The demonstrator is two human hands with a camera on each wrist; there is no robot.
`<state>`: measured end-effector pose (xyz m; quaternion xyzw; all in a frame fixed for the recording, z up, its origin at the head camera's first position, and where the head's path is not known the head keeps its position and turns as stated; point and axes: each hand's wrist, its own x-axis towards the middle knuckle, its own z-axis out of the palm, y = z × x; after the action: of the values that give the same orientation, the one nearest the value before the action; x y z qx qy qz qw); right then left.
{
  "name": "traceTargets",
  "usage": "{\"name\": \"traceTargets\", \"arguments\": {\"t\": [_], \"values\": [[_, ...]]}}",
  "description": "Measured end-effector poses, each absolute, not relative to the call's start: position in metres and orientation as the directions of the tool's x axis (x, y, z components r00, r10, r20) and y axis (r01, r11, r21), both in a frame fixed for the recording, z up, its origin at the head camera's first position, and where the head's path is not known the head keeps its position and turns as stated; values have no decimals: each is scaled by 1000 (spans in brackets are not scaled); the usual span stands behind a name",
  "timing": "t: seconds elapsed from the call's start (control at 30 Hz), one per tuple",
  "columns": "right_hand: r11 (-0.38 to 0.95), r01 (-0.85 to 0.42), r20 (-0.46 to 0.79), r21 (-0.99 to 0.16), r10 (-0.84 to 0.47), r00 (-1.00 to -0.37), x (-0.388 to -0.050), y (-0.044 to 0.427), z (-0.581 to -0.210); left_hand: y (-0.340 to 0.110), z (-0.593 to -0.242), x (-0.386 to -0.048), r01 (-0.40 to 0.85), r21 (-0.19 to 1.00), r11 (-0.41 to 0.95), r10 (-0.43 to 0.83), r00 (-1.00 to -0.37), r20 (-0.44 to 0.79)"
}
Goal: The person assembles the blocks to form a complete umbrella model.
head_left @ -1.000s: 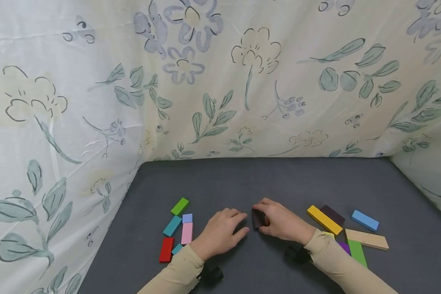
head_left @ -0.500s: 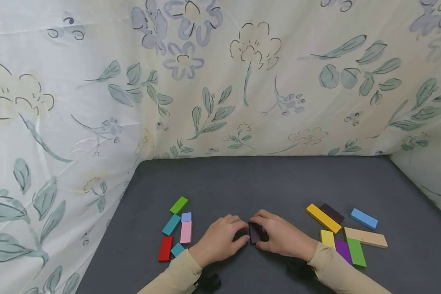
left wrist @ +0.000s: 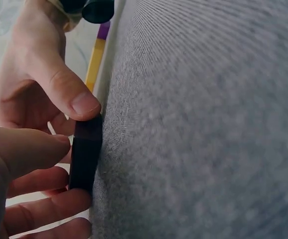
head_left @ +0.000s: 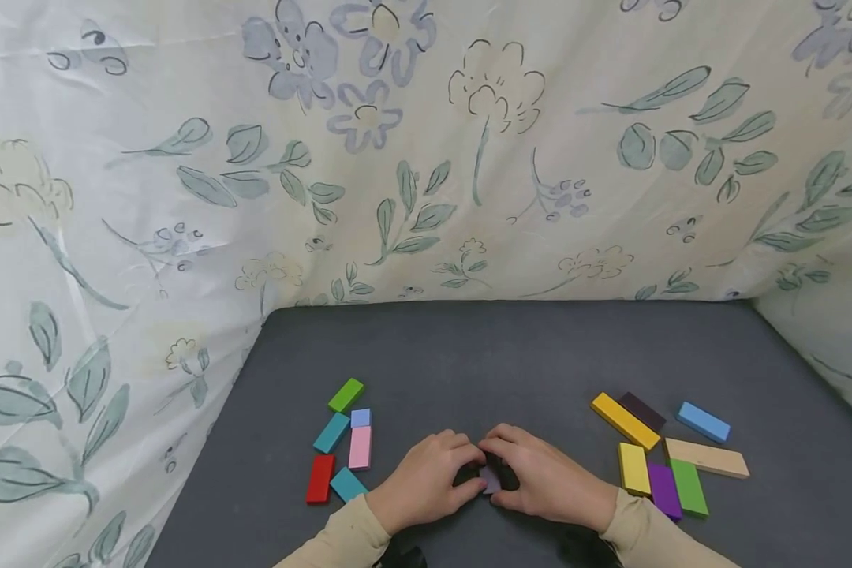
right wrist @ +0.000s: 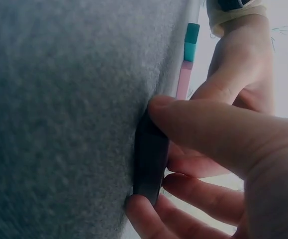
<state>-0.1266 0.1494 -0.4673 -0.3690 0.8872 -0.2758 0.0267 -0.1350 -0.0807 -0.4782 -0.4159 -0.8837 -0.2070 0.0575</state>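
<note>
A small dark block [head_left: 491, 481], nearly black in both wrist views, lies on the grey tabletop [head_left: 497, 363] between my two hands. My right hand [head_left: 557, 477] pinches it by its ends; the right wrist view has the thumb at the near end of the block [right wrist: 151, 159] and fingertips at the far end. From the other side my left hand [head_left: 426, 481] curls its thumb and fingers about the same block [left wrist: 85, 159], with one fingertip at the far end. Fingers hide much of the block in the head view.
Left of my hands lie a red block [head_left: 320, 480], a pink block [head_left: 360, 448], and several green, teal and blue ones. To the right are an orange-yellow block [head_left: 626, 420], a beige plank [head_left: 707, 458], a purple block [head_left: 663, 491] and others. Floral cloth [head_left: 497, 173] encloses the table.
My right hand has drawn the dark block toward me and slightly left. My left hand, apart from it a second ago, has come in against it. The other blocks stay put.
</note>
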Motion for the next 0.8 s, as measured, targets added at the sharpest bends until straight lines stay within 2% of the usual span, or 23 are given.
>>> {"name": "traceTargets", "arguments": {"t": [0.27, 0.6, 0.8], "values": [[608, -602, 161, -517, -622, -766, -126, 164, -461, -80, -479, -135, 751, 344, 564, 706, -654, 270], [759, -532, 270, -376, -459, -846, -137, 223, -449, -80, -482, -136, 740, 342, 579, 704, -665, 249], [831, -438, 253, -341, -368, -895, -144, 264, -445, -81, -482, -136, 745, 336, 576, 708, -661, 251]]}}
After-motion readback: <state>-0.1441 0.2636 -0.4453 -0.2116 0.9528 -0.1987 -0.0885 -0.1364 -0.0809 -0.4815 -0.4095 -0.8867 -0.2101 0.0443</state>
